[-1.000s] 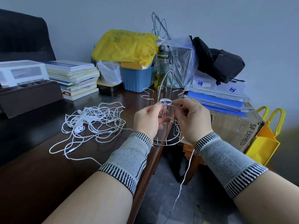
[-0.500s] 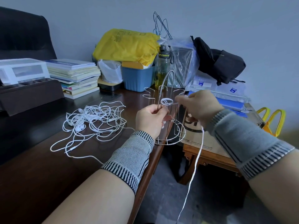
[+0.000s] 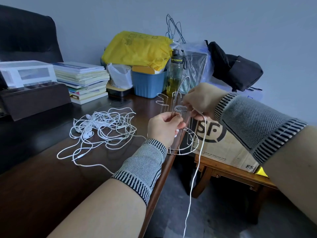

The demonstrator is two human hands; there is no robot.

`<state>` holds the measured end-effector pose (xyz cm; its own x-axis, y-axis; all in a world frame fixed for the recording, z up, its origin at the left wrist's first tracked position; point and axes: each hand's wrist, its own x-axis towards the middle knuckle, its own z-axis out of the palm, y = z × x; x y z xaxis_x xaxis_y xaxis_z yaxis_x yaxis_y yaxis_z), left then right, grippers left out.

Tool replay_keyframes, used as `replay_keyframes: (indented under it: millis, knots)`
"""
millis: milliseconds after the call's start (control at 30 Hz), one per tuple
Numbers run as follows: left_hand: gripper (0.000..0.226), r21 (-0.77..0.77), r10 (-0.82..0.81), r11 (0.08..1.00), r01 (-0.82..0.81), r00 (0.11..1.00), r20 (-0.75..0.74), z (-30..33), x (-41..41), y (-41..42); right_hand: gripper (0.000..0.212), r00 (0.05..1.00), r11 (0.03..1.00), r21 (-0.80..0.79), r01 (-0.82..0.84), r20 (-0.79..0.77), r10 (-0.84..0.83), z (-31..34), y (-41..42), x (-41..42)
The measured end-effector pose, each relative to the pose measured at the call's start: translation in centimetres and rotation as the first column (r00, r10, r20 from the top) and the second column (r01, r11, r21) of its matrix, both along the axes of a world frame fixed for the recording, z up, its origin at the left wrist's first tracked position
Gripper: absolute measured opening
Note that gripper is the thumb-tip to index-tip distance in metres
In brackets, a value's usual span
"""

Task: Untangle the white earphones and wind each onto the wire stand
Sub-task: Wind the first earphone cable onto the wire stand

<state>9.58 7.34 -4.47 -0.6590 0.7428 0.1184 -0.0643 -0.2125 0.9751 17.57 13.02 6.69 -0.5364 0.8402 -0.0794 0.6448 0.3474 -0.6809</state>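
A metal wire stand [image 3: 184, 146] sits at the right edge of the dark wooden desk [image 3: 42, 186]. My left hand [image 3: 163, 129] grips one of its upright prongs, with a white earbud showing under the fingers. A few turns of white cord [image 3: 179, 109] are wound on the prong top. My right hand [image 3: 200, 100] is beyond the stand and pinches the same earphone's cable [image 3: 197, 169], which hangs down past the desk edge toward the floor. A tangled heap of white earphones [image 3: 101, 127] lies on the desk to the left.
At the back of the desk stand a stack of books [image 3: 82, 79], a blue bin [image 3: 148, 83] under a yellow bag [image 3: 137, 48], a bottle [image 3: 175, 74] and a black bag [image 3: 235, 69]. A cardboard box [image 3: 221, 141] rests on a low wooden table [image 3: 231, 174] on the right.
My right hand has swung from the near side of the stand up and behind it, carrying the cable around the prong. My left hand keeps its hold.
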Motion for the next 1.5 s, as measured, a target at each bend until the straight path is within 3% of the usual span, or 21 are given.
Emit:
replay_keyframes:
  millis: [67, 100, 200, 267, 367, 500, 700, 833, 1000, 1133, 1300, 1500]
  knots:
    - [0.014, 0.008, -0.003, 1.0, 0.002, 1.0, 0.022, 0.1, 0.0, 0.0, 0.022, 0.993, 0.983, 0.163, -0.084, 0.1, 0.068, 0.2, -0.8, -0.6]
    - [0.014, 0.012, -0.006, 1.0, 0.005, 0.999, 0.037, 0.1, 0.0, 0.0, 0.024, 0.99, 0.979, 0.172, -0.111, 0.109, 0.093, 0.3, -1.2, -0.8]
    - [0.012, 0.002, -0.011, 1.0, 0.011, 0.999, 0.04, 0.1, 0.0, -0.1, 0.023, 0.985, 0.992, 0.026, -0.122, 0.123, 0.118, 0.8, -2.0, -1.1]
    - [0.012, -0.005, -0.014, 1.0, 0.014, 0.999, 0.047, 0.1, -0.2, -0.1, 0.023, 0.984, 0.992, 0.009, -0.127, 0.124, 0.125, 0.9, -2.3, -1.2]
    - [0.027, 0.005, -0.044, 0.999, 0.044, 0.993, 0.112, 0.3, -0.2, -0.1, 0.027, 0.991, 0.993, -0.035, -0.111, 0.073, 0.113, 0.4, -2.6, -0.7]
    - [0.029, 0.027, -0.009, 1.0, 0.004, 0.978, 0.208, 0.9, 0.0, -0.5, 0.03, 0.975, 0.945, 0.272, -0.182, 0.173, 0.138, -1.7, -3.0, -0.9]
    - [0.033, 0.038, 0.016, 0.999, -0.026, 0.973, 0.232, 1.2, 0.3, -0.7, 0.027, 0.989, 0.837, 0.527, -0.148, 0.068, 0.132, -4.3, -2.5, -0.7]
    - [0.046, 0.02, 0.005, 1.0, -0.008, 0.983, 0.185, 1.0, 0.3, -0.5, 0.02, 0.988, 0.752, 0.642, -0.149, 0.127, 0.088, -5.4, -1.9, -0.3]
    - [0.038, 0.009, 0.025, 1.0, -0.026, 0.997, 0.076, 0.6, 0.1, -0.2, 0.013, 0.987, 0.554, 0.818, -0.157, 0.152, 0.056, -7.1, -1.2, 0.0]
    - [0.041, 0.013, 0.028, 1.0, -0.028, 0.999, 0.019, 0.1, -0.2, -0.1, 0.03, 0.988, 0.507, 0.849, -0.151, 0.137, 0.066, -8.4, -0.9, 0.0]
    - [0.028, 0.017, 0.016, 1.0, -0.015, 0.998, -0.062, -0.1, 0.0, 0.2, 0.043, 0.988, 0.411, 0.911, -0.039, -0.026, 0.15, -10.1, -0.3, 0.5]
    - [0.018, 0.012, -0.019, 1.0, 0.022, 0.981, -0.193, -0.4, 0.6, 0.5, 0.053, 0.96, 0.395, 0.918, 0.035, -0.14, 0.242, -11.5, 0.3, 2.3]
